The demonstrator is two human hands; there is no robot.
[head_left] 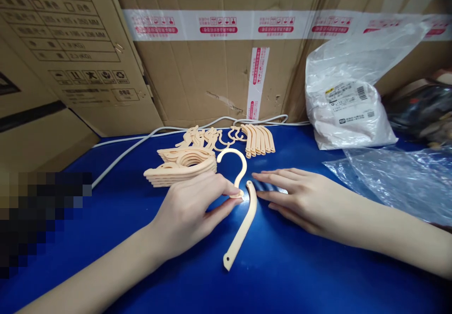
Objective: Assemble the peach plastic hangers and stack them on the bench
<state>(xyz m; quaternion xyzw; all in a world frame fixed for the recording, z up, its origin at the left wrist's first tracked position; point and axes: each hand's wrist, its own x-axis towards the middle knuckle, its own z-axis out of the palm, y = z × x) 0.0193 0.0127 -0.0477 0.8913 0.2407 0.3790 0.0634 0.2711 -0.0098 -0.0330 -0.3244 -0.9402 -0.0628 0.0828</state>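
Between thumb and forefinger, my left hand (pixel 197 205) pinches the base of a cream plastic hanger hook (pixel 243 163), its curve pointing away from me. Just right of it, a curved cream hanger arm (pixel 243 224) with a hole at each end lies on the blue table (pixel 282 276). My right hand (pixel 300 196) is open, fingers stretched toward the upper end of that arm and resting low over the table. Behind my left hand sits a stack of cream hanger pieces (pixel 180 165). Farther back are loose hooks (pixel 226 137) and a row of curved hanger arms (pixel 259 140).
Cardboard boxes (pixel 212 74) form a wall at the back and left. A white cable (pixel 141 140) runs along their foot. At the back right stands a white plastic bag (pixel 349 102) with a label; a clear plastic sheet (pixel 395 177) lies in front of it.
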